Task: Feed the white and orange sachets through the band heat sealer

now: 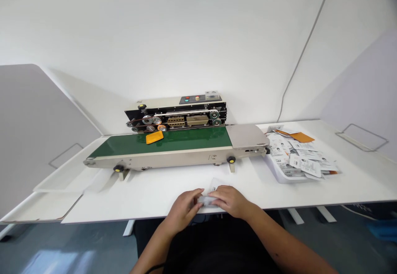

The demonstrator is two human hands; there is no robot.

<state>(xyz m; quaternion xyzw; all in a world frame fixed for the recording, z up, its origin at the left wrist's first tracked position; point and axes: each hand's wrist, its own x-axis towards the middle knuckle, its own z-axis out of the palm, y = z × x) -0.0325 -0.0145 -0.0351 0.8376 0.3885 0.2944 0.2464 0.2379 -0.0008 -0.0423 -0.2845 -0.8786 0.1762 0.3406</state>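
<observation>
Near the front edge of the table, both hands are at a small translucent plastic piece [207,200], whose exact kind I cannot make out. My right hand [232,201] pinches its right end between thumb and fingers. The fingers and thumb of my left hand [184,208] are curled around its left end. Just behind my right fingers lies a white printed packet [216,183], partly covered by that hand.
A band sealing machine [176,114] stands against the wall behind a green conveyor belt [192,138]. An orange packet [154,137] lies on the belt. On the right, a white bin [281,174] is heaped with printed packets [305,165]. A translucent tray [71,183] sits at left.
</observation>
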